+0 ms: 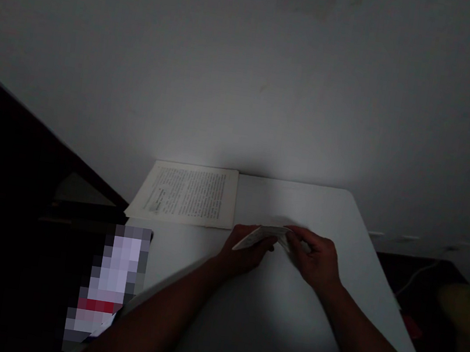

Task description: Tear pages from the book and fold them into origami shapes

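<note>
A small piece of folded or bent printed paper (262,236) is held above the white table, its middle raised. My left hand (246,248) grips its left part, fingers wrapped round it. On the right side, my right hand (315,256) pinches the paper between thumb and fingers. The light is dim, so the paper's underside and some fingertips are hard to make out.
Printed pages (192,196) lie flat at the back left of the white table (301,203), against the wall (249,84). A pixelated bright screen (117,270) is at the left edge. A cable (417,274) hangs beyond the right edge.
</note>
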A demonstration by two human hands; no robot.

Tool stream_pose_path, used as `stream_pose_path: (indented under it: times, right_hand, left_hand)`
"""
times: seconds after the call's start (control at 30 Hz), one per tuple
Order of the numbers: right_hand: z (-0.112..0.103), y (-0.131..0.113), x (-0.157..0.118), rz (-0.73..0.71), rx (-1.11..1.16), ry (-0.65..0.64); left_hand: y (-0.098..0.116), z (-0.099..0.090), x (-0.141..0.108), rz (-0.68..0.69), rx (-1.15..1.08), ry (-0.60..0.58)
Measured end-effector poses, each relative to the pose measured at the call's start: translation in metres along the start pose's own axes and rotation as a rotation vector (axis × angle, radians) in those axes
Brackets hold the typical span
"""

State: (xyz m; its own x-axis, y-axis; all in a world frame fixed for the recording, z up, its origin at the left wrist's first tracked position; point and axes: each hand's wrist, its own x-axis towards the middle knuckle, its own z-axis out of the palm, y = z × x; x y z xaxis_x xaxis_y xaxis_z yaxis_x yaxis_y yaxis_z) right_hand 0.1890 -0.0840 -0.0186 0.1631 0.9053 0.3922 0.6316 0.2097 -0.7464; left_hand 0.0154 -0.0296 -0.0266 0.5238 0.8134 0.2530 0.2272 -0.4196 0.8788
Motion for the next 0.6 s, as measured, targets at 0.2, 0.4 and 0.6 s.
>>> stream_pose_path:
  times: [0.2,0.4,0.6]
  right_hand:
    - [-0.001,0.000,0.000,0.062,0.034,0.010]
    - [-0.001,0.006,0.000,0.157,0.151,0.078]
    - [-0.002,0.003,0.001,0.175,0.281,0.097]
  left_hand:
    - [0.006,-0.004,-0.001,-0.109,-0.094,-0.075]
    - [0.015,-0.004,0.000,-0.267,-0.110,-0.108]
    - [0.014,-0.005,0.004,-0.311,-0.321,0.024]
